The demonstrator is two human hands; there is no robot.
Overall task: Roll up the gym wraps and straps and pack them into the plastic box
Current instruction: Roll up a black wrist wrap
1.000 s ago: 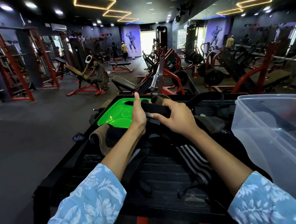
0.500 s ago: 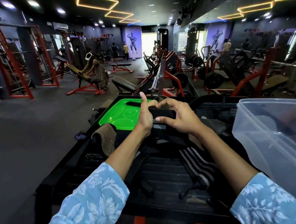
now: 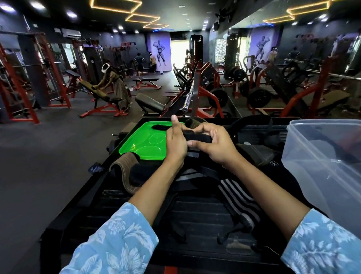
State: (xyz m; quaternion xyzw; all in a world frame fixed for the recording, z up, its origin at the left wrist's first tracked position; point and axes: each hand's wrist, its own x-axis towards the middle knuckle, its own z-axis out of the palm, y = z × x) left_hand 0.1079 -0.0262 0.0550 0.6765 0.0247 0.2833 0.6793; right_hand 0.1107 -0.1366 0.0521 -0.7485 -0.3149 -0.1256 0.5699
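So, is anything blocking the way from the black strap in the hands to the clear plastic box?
Nothing visible. Both hands, left and right, hold the black fabric strap; the clear plastic box sits open to their right.

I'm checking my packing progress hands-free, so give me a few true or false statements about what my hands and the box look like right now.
1. Both hands hold a black strap. True.
2. The clear plastic box sits at the left. False: it is at the right.
3. The green lid lies flat beyond the left hand. True.
4. The striped wrap is already inside the box. False: it lies on the black surface below the right hand.
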